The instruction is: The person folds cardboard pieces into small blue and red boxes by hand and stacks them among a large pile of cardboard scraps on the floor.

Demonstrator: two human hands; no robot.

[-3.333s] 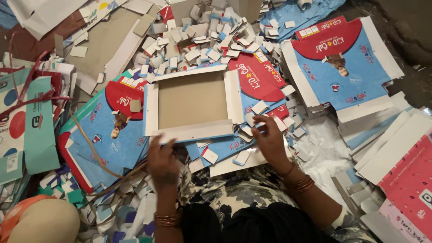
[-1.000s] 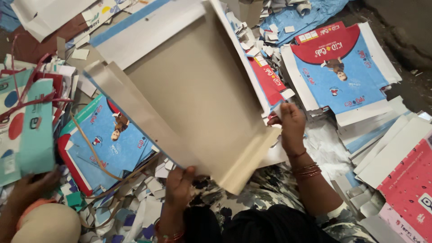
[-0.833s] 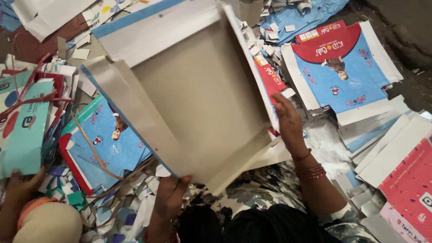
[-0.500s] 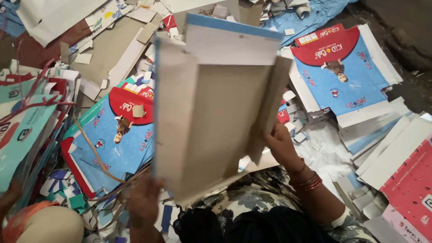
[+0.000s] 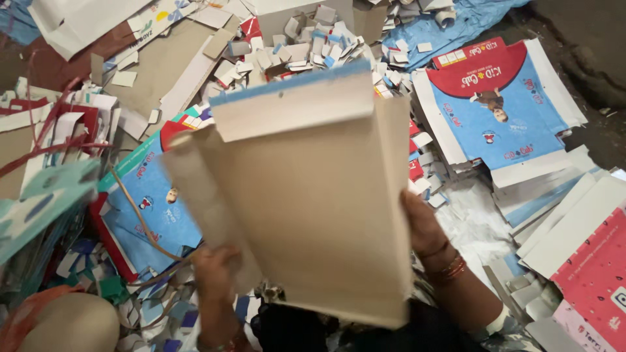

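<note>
Brown carton blank (image 5: 313,208) now higher, upright

Soft, even light, moderately bright; no glare, only faint shadows. Motion blur smears the raised board (image 5: 313,195) and left hand (image 5: 215,274) (scraps at left edge too). Top-right corner dim.

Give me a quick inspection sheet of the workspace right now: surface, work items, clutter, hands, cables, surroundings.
Surface: floor mostly buried under card and scraps.
Job's things: large brown cardboard sheet, flaps folded, raised upright between both hands.
Clutter: small offcuts heaped behind; blue-and-red printed box blanks stacked at right; pink printed sheets at far right.
Hands: left hand grips the sheet's lower left edge; right hand grips its right edge.
Cables: nothing seen; a thin cord loops at left.
Surroundings: blue tarpaulin at top.
</note>
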